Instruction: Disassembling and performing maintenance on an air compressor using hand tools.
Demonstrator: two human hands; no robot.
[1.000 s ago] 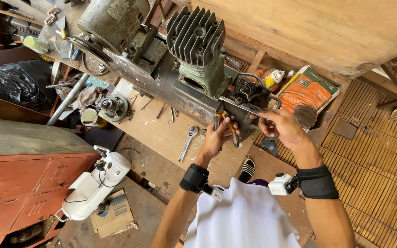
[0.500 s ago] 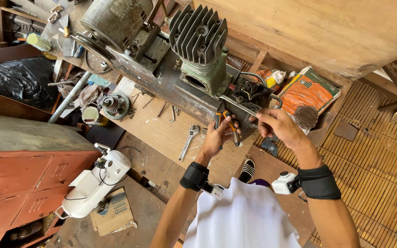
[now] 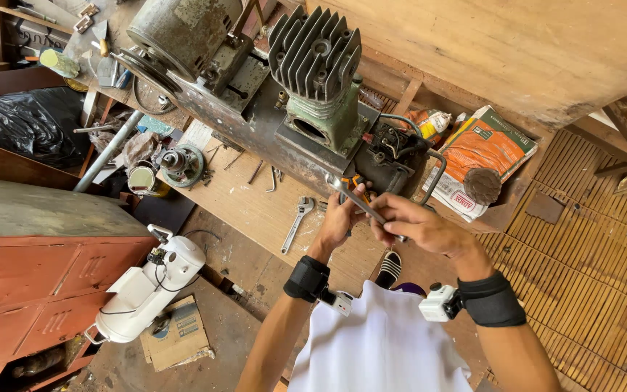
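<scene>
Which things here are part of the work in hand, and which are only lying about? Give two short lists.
In use:
- left hand and right hand
- metal wrench held in the hands
- compressor base plate with finned cylinder

Lying about:
- adjustable spanner on the workbench
- orange bag
- white machine on the floor
- black plastic sack

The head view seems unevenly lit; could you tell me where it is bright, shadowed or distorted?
Head view: sunlight brightens the slatted floor and wooden beam; the black bag corner sits in shadow; wide-angle bending at the edges; the hands, left hand and right hand, on the wrench stay sharp.
</scene>
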